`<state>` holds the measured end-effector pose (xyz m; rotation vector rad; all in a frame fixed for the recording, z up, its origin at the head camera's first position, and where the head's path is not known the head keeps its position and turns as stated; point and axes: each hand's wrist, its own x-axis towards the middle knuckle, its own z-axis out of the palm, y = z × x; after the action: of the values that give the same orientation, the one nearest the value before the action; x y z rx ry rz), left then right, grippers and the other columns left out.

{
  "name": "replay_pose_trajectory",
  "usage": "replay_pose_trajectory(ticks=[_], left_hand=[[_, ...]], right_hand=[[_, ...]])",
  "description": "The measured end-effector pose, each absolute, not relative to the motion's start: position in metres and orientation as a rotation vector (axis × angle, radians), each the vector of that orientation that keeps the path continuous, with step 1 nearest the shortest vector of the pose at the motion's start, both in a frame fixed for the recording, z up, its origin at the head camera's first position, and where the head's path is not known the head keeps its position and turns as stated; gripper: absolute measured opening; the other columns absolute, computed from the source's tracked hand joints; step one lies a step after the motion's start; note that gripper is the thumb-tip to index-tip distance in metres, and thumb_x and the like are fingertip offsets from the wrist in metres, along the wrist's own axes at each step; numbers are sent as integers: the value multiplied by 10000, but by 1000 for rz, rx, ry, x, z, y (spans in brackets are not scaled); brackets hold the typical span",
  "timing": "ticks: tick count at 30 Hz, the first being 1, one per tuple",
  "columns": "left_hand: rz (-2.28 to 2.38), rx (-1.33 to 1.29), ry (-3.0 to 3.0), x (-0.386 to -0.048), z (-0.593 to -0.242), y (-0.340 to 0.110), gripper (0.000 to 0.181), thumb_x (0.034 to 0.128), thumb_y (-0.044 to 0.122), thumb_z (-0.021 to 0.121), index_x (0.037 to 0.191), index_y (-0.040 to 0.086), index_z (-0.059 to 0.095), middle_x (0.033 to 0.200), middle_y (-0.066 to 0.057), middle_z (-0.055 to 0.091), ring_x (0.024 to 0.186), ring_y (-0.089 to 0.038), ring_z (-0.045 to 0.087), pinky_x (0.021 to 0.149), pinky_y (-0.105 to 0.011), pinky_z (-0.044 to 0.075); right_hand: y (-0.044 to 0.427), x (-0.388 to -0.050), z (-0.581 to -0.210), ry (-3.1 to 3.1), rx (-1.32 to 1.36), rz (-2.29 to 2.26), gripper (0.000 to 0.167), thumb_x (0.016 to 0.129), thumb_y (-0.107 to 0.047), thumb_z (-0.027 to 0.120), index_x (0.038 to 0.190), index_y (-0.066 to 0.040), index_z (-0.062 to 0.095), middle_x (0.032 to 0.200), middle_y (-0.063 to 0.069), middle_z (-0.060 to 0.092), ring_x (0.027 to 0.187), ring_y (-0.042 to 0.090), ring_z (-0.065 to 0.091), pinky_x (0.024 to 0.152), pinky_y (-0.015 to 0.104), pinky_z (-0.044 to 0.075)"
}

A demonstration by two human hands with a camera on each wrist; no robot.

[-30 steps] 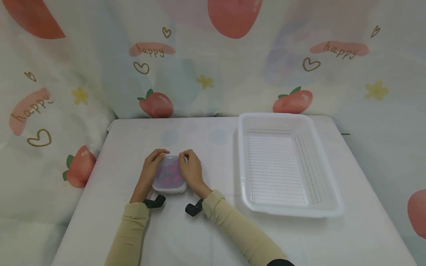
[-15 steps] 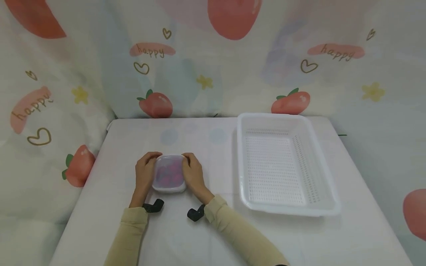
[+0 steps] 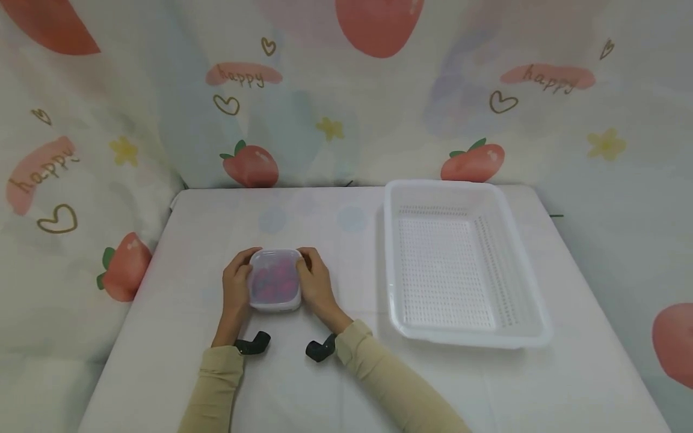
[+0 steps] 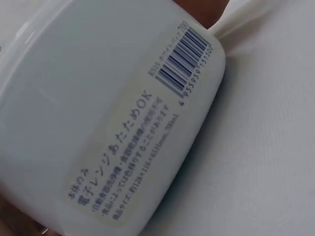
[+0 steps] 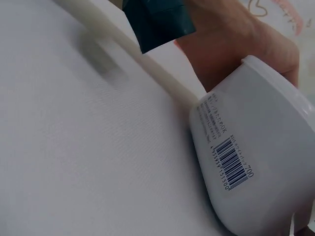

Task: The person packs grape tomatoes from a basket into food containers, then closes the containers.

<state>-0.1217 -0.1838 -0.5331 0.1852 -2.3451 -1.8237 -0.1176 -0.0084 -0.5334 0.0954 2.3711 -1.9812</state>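
Observation:
A white lidded food container (image 3: 274,303) sits in front of me, left of the table's middle. Pink and purple pieces (image 3: 276,282) show blurrily through its translucent lid (image 3: 275,257). My left hand (image 3: 236,288) grips its left side, and my right hand (image 3: 318,284) grips the right side, with the thumb along the edge. In the left wrist view, the container's wall (image 4: 74,98) carries a printed label with a barcode (image 4: 184,60). From the right wrist, the same wall (image 5: 275,147) fills the right part, with right-hand fingers (image 5: 241,42) behind it. Fingers on the far side are partly hidden.
A large white perforated basket (image 3: 391,258) stands on the right of the white-covered table (image 3: 346,385). Black wrist devices (image 3: 253,344) hang from both wrists near the container. A strawberry-printed curtain (image 3: 379,120) closes off the back and sides.
My hands have shifted from the lid's far corners to the container's two sides, the left hand moving outward. The container stays in nearly the same place.

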Motion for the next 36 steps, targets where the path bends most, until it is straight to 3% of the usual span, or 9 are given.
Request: replay_pose_trajectory(ticks=[3,6,9,12,20,30,36], left_hand=[[-1785,220,-2365,-119,-534,-183,427,1017,7,413,1334,69,691,1399,-141,672,1322,-184,590,1064,-178,423],[-1735,286,-2397,-110,-535,-183,398,1055,71,436,1382,74,662,1436,-145,651,1385,-243,565,1151,-307,426],[-1771,363,-2389,-96,-533,-182,411,1067,107,432,1431,74,621,1481,-133,621,1449,-255,514,1232,-412,377],[-1868,407,-2336,-84,-529,-181,452,1056,89,407,1471,78,583,1523,-115,585,1499,-238,457,1283,-443,315],[-1988,442,-2293,-75,-523,-179,524,1035,49,354,1518,125,543,1560,-62,547,1518,-165,406,1277,-359,288],[-2090,490,-2272,-65,-523,-186,473,1074,102,407,1517,187,549,1560,10,545,1487,-105,428,1097,-57,359],[-2116,468,-2160,-44,-526,-177,554,1017,14,392,1506,209,564,1584,4,531,1505,-127,428,1090,-57,376]], right_hand=[[-6,-116,-534,2355,122,-2001,356,1095,-289,453,1381,-150,613,1359,64,665,1268,226,616,1102,441,506],[-3,-109,-532,2326,159,-2021,392,1085,-290,483,1431,-137,585,1435,73,633,1346,264,587,1154,474,481],[1,-98,-529,2268,178,-2027,431,1074,-280,508,1477,-131,543,1477,86,602,1376,287,566,1160,499,475],[4,-89,-527,2212,148,-2027,449,1070,-272,525,1499,-136,518,1472,112,592,1373,288,565,1151,500,484],[6,-85,-531,2249,-19,-2033,452,1079,-249,527,1513,-127,495,1449,159,585,1317,297,601,1108,468,531],[8,-77,-532,2269,-78,-2013,495,1088,-234,540,1562,-130,446,1519,151,537,1403,287,549,1163,409,497],[13,-61,-530,2222,-107,-1989,586,1071,-200,521,1621,-114,340,1634,139,411,1519,290,423,1230,365,409]])
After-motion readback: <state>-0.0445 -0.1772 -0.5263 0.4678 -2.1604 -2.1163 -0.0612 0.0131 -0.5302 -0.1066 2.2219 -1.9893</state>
